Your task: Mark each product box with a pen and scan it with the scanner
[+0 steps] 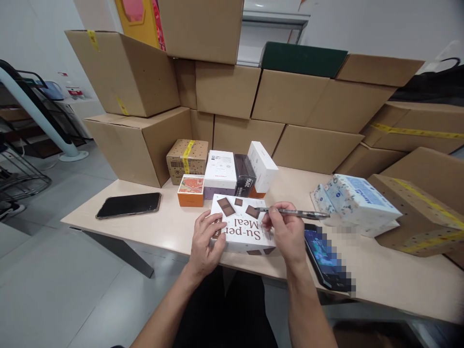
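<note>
A white box with brown "Su-per Meal" lettering and chocolate pictures [237,227] lies at the table's front edge, its print upside down to me. My left hand [208,239] grips its left end, fingers curved over the top and thumb near the front edge. Between the thumb and fingers of my right hand [286,232] is a slim dark pen [304,213]. Its pointed end reaches left over a chocolate picture on the lid; whether it touches the lid I cannot tell. The right hand's lower fingers are curled by the box's right end.
Small boxes stand behind, including an orange one [190,192] and a black one [244,173]. A phone [128,205] lies left, a handheld device [322,256] right. Blue-white tissue packs [357,200] sit further right. Stacked cartons [232,92] wall off the back.
</note>
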Available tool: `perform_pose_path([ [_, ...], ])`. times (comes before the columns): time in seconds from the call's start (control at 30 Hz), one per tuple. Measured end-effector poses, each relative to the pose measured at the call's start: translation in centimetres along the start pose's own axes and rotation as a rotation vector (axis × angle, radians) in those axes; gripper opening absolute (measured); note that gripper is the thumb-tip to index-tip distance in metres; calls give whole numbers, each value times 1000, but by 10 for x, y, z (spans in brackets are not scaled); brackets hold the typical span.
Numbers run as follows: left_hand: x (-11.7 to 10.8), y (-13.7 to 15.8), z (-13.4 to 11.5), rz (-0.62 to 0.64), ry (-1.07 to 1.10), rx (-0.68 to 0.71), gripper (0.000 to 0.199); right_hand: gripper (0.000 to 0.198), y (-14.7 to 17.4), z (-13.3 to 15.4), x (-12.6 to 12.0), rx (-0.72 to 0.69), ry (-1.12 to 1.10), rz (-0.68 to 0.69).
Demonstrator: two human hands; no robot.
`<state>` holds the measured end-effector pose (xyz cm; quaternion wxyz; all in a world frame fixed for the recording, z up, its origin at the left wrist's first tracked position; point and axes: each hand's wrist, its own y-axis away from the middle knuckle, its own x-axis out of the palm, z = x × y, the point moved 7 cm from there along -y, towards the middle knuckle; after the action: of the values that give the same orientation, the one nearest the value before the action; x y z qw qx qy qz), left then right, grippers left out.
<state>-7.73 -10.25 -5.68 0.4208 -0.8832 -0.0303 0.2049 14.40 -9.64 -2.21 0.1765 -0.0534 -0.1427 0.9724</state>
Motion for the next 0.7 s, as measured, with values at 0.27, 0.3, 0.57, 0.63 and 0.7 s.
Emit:
perform_pose_path([
  [0.27, -1, 0, -1, -16, -7, 6, 26, 33, 1, -2, 11, -39, 374, 54],
  [0.3, -1, 0, -2, -18, -8, 8, 25, 33, 1, -1, 11, -48, 401, 59],
  [0.57, -1, -1, -7, -7, -54, 50, 23, 34, 1, 3, 14, -109, 487, 82],
  [0.63, -1, -2, -8, -8, -63, 61, 23, 34, 1, 3, 15, -118, 495, 91],
  [0.7, -1, -2, -8, -11, -69, 64, 23, 34, 1, 3, 17, -125, 509, 105],
])
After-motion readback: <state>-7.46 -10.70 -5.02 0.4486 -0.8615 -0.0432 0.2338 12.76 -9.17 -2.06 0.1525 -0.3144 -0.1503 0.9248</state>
